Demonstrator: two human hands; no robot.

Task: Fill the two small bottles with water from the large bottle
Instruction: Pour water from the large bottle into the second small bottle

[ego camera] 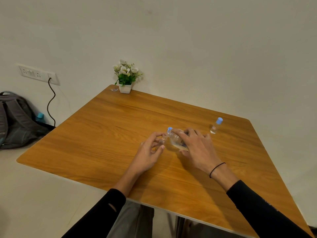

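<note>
Two sleeved forearms enter from 6 o'clock over the wooden surface [106, 127]. The left hand [148, 152] has its fingers [158, 134] curled around one small bottle [163, 140], open at the neck and upright, judged so as to steady it as the receiver. At its 3 o'clock the right hand [197, 146] wraps the large bottle [176, 139] from above, fingers closed on it, tipped so that its mouth meets the small neck: a pouring posture. A blue cap [169, 129] lies just beyond, at 12 o'clock of the mouths; which bottle it belongs to cannot be told. A second small bottle [215, 126], capped and holding clear liquid, stands apart at 2 o'clock, judged already filled. Farthest, one potted plant [126, 77]. Count: two small bottles, one large bottle, two hands.
</note>
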